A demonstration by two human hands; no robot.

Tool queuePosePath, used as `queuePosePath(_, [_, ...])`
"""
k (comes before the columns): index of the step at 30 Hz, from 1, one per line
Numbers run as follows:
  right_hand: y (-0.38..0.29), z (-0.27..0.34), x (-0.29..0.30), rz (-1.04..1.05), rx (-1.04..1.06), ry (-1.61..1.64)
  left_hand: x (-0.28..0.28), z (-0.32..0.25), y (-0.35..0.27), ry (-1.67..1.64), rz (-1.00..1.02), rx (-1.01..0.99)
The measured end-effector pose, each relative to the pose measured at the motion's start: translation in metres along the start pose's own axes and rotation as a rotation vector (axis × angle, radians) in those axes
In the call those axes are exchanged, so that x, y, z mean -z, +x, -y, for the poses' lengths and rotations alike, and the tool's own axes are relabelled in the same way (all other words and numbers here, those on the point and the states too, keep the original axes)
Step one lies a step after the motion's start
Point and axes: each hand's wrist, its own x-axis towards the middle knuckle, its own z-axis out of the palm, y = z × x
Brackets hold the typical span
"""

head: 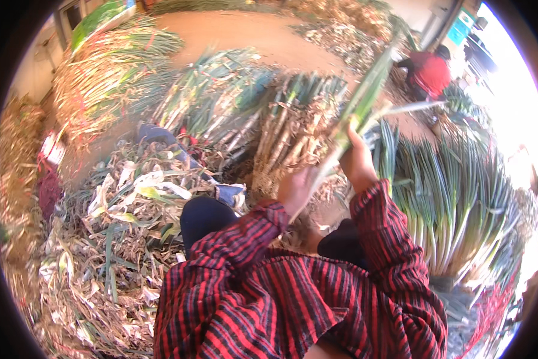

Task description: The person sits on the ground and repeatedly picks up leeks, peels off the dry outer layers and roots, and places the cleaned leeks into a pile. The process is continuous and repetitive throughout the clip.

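Observation:
A long green onion (363, 98) slants across in front of me, its green leaves up and its pale stalk down toward my lap. My right hand (357, 159) grips it around the middle, thumb up along the stalk where the leaves fork. Lower down, my left hand (296, 188) is closed at the pale part of the stalk; motion blur softens its fingers. Just beyond my hands lies a bundle of untrimmed green onions (282, 134) with dry brown outer skins. To my right stand cleaner green onions (448, 202) with white stalks, packed side by side.
Stripped skins and leaves (116, 233) are heaped on my left. A blue-handled tool or cloth-covered object (228, 195) lies by my knee. More onion bundles (111, 85) fill the far left. A person in red (428, 74) crouches at the far right. Red twine (491, 309) lies at lower right.

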Motion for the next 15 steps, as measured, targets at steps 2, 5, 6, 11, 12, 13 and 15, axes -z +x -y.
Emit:
queuePosePath(2, [-0.002, -0.001, -0.008, -0.038, -0.023, 0.001, 0.004, -0.004, 0.004, -0.265, 0.04, 0.06])
queuePosePath(5, [-0.012, -0.001, -0.013, -0.01, -0.043, -0.096, 0.008, -0.02, 0.009, 0.071, -0.134, -0.324])
queuePosePath(6, [-0.016, -0.001, -0.014, -0.062, -0.051, -0.16, 0.007, -0.024, 0.01, 0.124, -0.05, -0.188])
queuePosePath(11, [-0.027, 0.004, -0.011, -0.012, 0.015, -0.1, 0.0, -0.03, 0.017, -0.335, -0.015, -0.067])
queuePosePath(12, [-0.029, 0.007, -0.009, 0.024, 0.015, -0.05, -0.002, -0.03, 0.016, -0.297, -0.067, -0.209])
queuePosePath(13, [-0.03, 0.01, -0.008, 0.038, -0.002, -0.012, -0.004, -0.029, 0.018, -0.363, -0.014, -0.114])
queuePosePath(15, [-0.034, 0.015, -0.005, 0.022, -0.029, 0.083, -0.006, -0.03, 0.018, -0.481, 0.129, 0.08])
